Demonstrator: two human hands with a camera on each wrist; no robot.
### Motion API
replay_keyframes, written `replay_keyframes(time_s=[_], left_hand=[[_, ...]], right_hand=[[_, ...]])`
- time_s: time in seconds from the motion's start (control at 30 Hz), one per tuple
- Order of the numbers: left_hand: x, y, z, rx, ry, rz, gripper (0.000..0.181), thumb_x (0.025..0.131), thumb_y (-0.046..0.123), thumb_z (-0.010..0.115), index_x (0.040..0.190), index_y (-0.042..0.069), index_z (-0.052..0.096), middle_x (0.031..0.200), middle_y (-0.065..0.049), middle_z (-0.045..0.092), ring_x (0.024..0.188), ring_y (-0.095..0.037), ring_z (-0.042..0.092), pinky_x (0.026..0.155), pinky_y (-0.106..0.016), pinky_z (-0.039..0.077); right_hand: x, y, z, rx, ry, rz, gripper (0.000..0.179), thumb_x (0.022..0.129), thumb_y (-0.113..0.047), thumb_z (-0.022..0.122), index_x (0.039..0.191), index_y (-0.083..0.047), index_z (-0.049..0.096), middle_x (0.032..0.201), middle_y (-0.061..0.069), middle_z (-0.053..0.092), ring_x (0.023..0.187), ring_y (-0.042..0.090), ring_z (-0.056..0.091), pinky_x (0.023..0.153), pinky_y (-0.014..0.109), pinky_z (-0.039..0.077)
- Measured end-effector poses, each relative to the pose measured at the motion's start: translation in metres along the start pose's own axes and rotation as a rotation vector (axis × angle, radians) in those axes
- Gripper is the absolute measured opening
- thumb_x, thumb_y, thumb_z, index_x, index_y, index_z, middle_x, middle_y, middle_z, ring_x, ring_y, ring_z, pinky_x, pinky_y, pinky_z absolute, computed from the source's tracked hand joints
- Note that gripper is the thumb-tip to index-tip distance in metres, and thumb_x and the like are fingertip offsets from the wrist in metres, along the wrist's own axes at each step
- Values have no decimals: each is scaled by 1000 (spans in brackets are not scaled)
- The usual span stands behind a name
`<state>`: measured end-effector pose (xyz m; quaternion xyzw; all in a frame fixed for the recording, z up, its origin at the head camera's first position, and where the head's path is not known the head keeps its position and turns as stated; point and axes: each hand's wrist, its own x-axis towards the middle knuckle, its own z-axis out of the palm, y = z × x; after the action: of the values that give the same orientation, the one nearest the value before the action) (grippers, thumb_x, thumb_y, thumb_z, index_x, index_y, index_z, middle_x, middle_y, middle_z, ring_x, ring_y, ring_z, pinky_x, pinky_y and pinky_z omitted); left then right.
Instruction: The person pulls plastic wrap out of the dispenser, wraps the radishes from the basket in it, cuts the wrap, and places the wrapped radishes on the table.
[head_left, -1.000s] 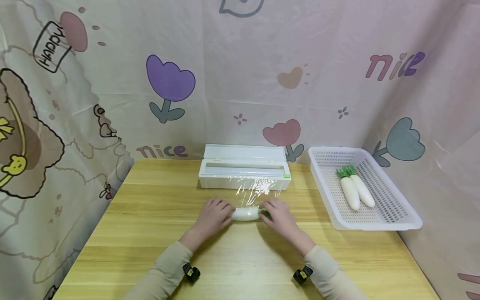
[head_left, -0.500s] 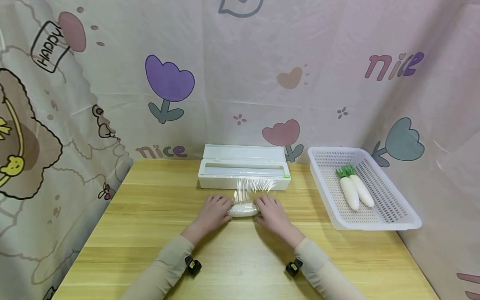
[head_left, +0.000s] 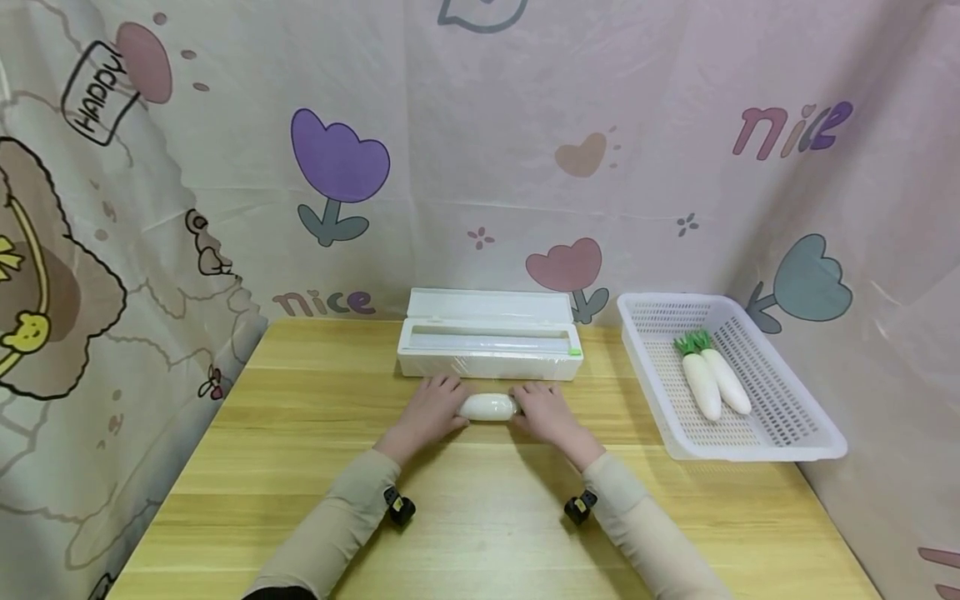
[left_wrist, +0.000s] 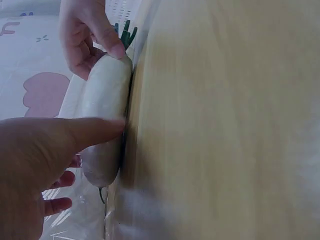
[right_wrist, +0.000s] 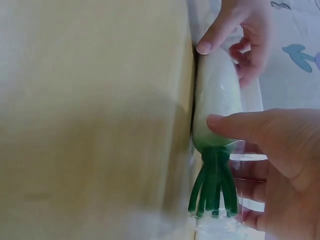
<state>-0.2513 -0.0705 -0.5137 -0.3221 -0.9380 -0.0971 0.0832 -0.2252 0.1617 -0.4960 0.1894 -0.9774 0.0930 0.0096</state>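
A white radish (head_left: 487, 407) lies crosswise on the table, covered in shiny cling film. My left hand (head_left: 431, 410) grips its tapered end, the thumb over the near side and the fingers behind; a thin root tail pokes out past the hand in the left wrist view. Around the leafy end, my right hand (head_left: 547, 408) holds in the same manner. Green leaf stalks (right_wrist: 214, 185) show in the right wrist view, with clear film (right_wrist: 220, 227) crumpled beyond them. Just behind the radish stands the white cling film box (head_left: 487, 367), lid up, its roll (head_left: 487, 342) visible inside.
At the right, a white perforated basket (head_left: 757, 451) holds two more radishes (head_left: 701, 387) with green tops. A patterned curtain (head_left: 465, 150) hangs behind the wooden table (head_left: 480, 517) and down both sides.
Both hands have rolled the radish away from me, closer to the box. The film stretched between box and radish has shortened, and the right hand has shifted slightly inward.
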Motion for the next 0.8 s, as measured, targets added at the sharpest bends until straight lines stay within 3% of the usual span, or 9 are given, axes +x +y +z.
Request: replay_keyframes(time_s=[0.17,0.3,0.5,0.63,0.8], left_hand=[[6,-3,-2,3,2,-41,46,85,39,73,119,13,59,118,-5,66,112,-27,53,98,-46,44],[7,-3,-2,16,-4,-50,36,89,39,68,115,15,61,118,-5,66,113,-27,54,100,-48,43],[9,-2,-1,49,26,-73,34,91,38,66,115,14,63,117,-6,65,113,-28,52,102,-50,42],[10,-1,-1,62,20,-89,36,93,38,63,119,14,63,119,-6,65,115,-28,52,102,-50,42],[8,0,0,37,20,-113,40,93,38,63,126,14,61,124,-5,64,119,-28,52,106,-51,40]], right_hand=[[7,2,-3,26,-22,15,35,91,-29,68,118,-8,63,117,10,57,113,30,51,86,50,45],[8,5,1,61,51,10,34,90,-24,69,118,-6,61,118,12,52,109,30,49,77,47,48],[8,8,6,67,164,-30,32,89,-16,69,118,-7,59,118,13,59,106,33,56,74,49,53],[7,7,5,16,184,-36,30,90,-16,68,118,-6,62,113,12,61,103,32,58,78,48,53],[4,5,3,15,135,-16,40,89,-23,70,124,-4,61,118,13,62,111,34,56,89,54,50]])
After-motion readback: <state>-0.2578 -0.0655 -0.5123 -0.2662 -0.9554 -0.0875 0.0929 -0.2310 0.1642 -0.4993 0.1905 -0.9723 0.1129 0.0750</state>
